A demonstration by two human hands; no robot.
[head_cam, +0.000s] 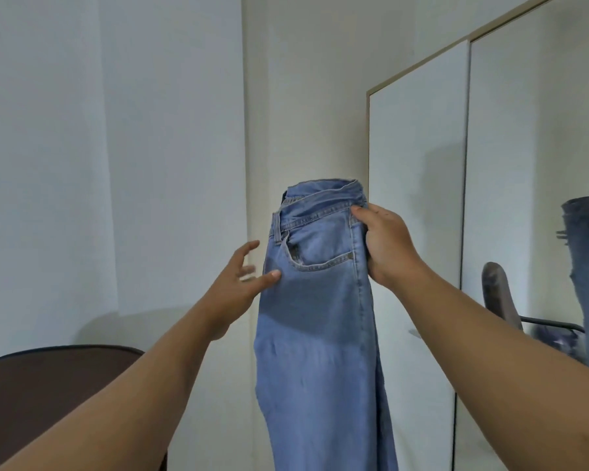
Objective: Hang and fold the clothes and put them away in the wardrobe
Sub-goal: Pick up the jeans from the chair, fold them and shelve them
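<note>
Jeans of light-blue denim (320, 300) hang unfolded in mid-air before the mirrored wardrobe doors (419, 198) (both closed): right hand (386, 246) grips the waistband, left hand (244, 283), fingers spread, touches the hip. Folding and stowing apparently remain.

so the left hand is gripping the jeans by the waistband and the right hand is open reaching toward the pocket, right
Not quite: the hands are swapped. In the head view the right hand grips the jeans by the waistband, and the left hand is the open one, fingers spread, reaching toward the pocket.
</note>
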